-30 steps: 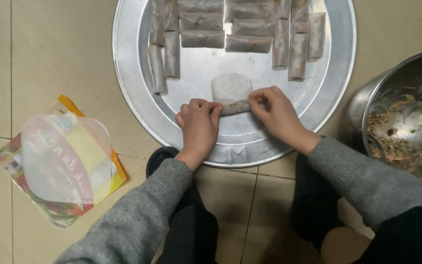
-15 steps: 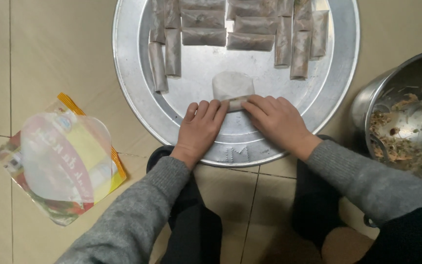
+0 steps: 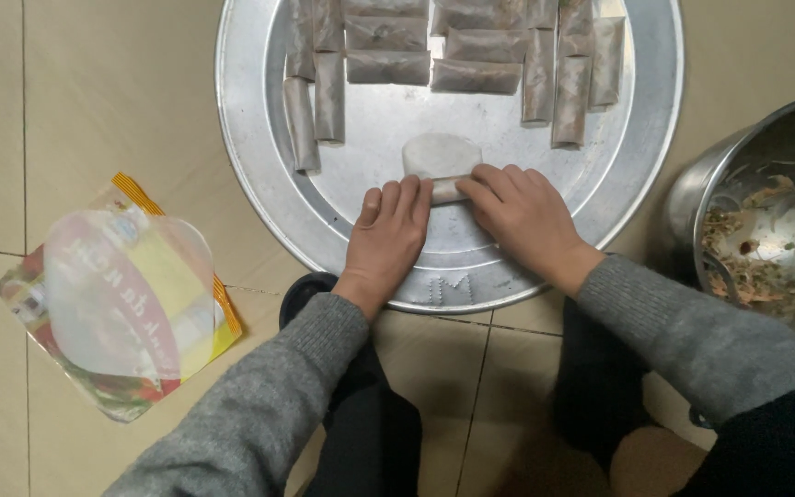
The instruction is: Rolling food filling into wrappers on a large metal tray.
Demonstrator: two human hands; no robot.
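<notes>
Translucent rice-paper wrapper (image 3: 442, 156) half-rolled, lying near the middle of the round metal tray (image 3: 259, 184). Left hand (image 3: 388, 230) and right hand (image 3: 522, 216) both press flat on the rolled edge, fingers extended, not clenched. Finished rolls (image 3: 388, 66) line the tray's far side. Steel bowl (image 3: 692, 198) at right holds shredded filling (image 3: 766, 248). Wrapper packet (image 3: 121, 304) on the floor at left.

Half-rolled wrapper (image 3: 442, 166): thin, pale, translucent sheet on the round metal tray (image 3: 259, 212), near its middle. The near edge is rolled into a short tube lying crosswise; the far part is unrolled, flat, with a rounded end. Left hand (image 3: 386, 235) and right hand (image 3: 517, 213) press fingertips on the rolled part from both sides.
</notes>
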